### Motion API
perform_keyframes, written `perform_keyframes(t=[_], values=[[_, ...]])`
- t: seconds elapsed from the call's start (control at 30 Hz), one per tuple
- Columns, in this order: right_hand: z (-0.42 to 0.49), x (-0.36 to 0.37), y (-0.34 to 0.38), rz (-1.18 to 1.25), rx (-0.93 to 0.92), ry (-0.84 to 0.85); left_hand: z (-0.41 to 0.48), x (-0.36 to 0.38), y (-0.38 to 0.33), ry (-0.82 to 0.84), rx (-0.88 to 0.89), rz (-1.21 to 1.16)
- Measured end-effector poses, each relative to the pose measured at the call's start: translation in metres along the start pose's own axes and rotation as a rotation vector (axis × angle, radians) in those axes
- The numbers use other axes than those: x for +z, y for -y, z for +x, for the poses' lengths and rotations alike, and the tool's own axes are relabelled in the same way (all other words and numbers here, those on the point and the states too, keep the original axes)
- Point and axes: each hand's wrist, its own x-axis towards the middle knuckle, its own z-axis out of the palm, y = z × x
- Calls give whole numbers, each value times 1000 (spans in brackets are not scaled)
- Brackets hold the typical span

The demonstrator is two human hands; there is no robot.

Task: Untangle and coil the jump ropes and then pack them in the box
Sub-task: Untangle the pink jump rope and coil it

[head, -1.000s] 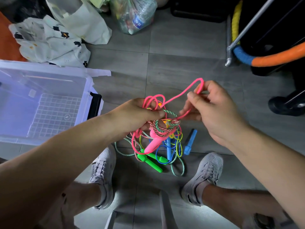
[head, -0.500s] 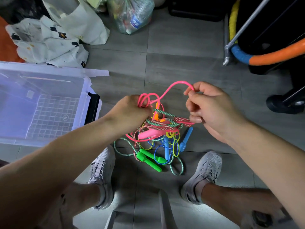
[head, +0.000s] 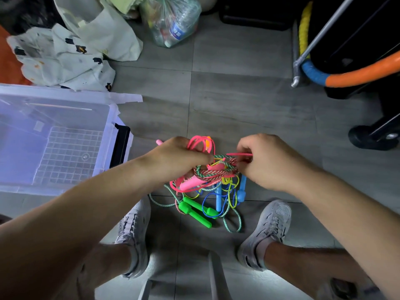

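Gripping pink rope [head: 200,143] loops, left hand [head: 179,154], right hand [head: 267,162] pinching its strand — two green handles [head: 194,213], one box [head: 54,89].

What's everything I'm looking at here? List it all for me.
jump ropes: one tangle, pink, green, blue, yellow, braided; floor between shoes, partly lifted
green handles: two, green, tangle's near side
box: one, clear, left
cloth: one, white patterned, upper left
plastic bag: one, clear, top centre
padded tube: one, orange and blue, upper right
shoes: two, grey, bottom
left hand: one, grips the pink loops
right hand: one, pinches a pink strand
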Motion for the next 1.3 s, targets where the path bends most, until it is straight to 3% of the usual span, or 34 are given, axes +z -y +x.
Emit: perform_keyframes(t=[0.13, 0.2, 0.33, 0.5, 0.67, 0.8, 1.13, 1.3], values=[[-3, 14, 1, -192, -104, 14, 4, 2, 3, -27, -24, -27], [-3, 11, 0, -86, -96, 17, 4, 2, 4, -29, -17, -44], [-4, -5, 2, 384, -36, 48, 0, 4, 4, 38, 81, -93], [-3, -3, 5, 362, -5, 100, -4, 6, -1, 59, 225, -117], [-6, -4, 1, 676, 47, 70, -4, 4, -4, 35, 344, -88], [-4, -2, -2, 656, 57, 67, -3, 1, 1, -10, 354, -27], [-8, 0, 6, 702, 35, 84, -3, 4, 0, 77, 341, -6], [-6, 3, 10, 814, 104, 41, -4, 9, -1, -92, 352, -58]])
